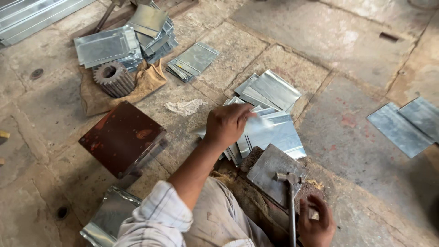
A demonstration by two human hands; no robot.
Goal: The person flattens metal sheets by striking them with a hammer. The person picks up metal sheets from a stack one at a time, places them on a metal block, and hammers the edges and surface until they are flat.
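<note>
My left hand (227, 124) reaches forward and grips a thin galvanised metal sheet (270, 130) lying on top of a loose pile of like sheets (272, 91) on the stone floor. My right hand (316, 222) sits low at the bottom edge, fingers curled beside the shaft of a metal hammer (291, 201). Whether it grips the shaft is not clear. The hammer's head rests on a flat steel block (270, 171) set in front of my knees.
A rusty brown square stand (121, 137) is at the left. A toothed gear (112, 77) sits on brown cloth beside stacks of folded sheets (123, 39). More sheets lie at the far right (407, 126) and by my left elbow (107, 215). A crumpled rag (185, 107) lies between.
</note>
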